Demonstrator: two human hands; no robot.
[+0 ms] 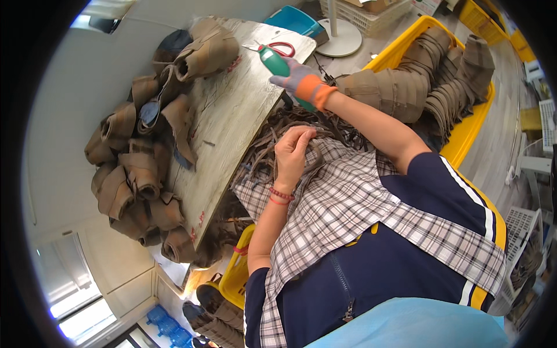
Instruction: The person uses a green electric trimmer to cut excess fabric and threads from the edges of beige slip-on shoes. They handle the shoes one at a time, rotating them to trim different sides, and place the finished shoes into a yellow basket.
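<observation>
My right hand [303, 80], in a grey and orange glove, is closed around a green handheld tool [274, 61]. The tool's front end reaches over the worn tabletop [223, 110], and its lower end shows below the glove. My bare left hand [292, 152], with red bracelets at the wrist, is held above my lap. Its thumb and fingers are pressed together, and what they pinch, if anything, cannot be made out. Around and beyond it, a tangle of thin brown fabric strips [264, 145] lies on my checked apron [325, 191].
Red-handled scissors [282, 49] lie at the table's far end. Rolled brown fabric pieces [139, 168] are heaped along its left side. A yellow crate [464, 142] at the right holds stacked brown pieces [386, 91]. Beyond the table are a blue bin [293, 22] and a round white base [341, 42].
</observation>
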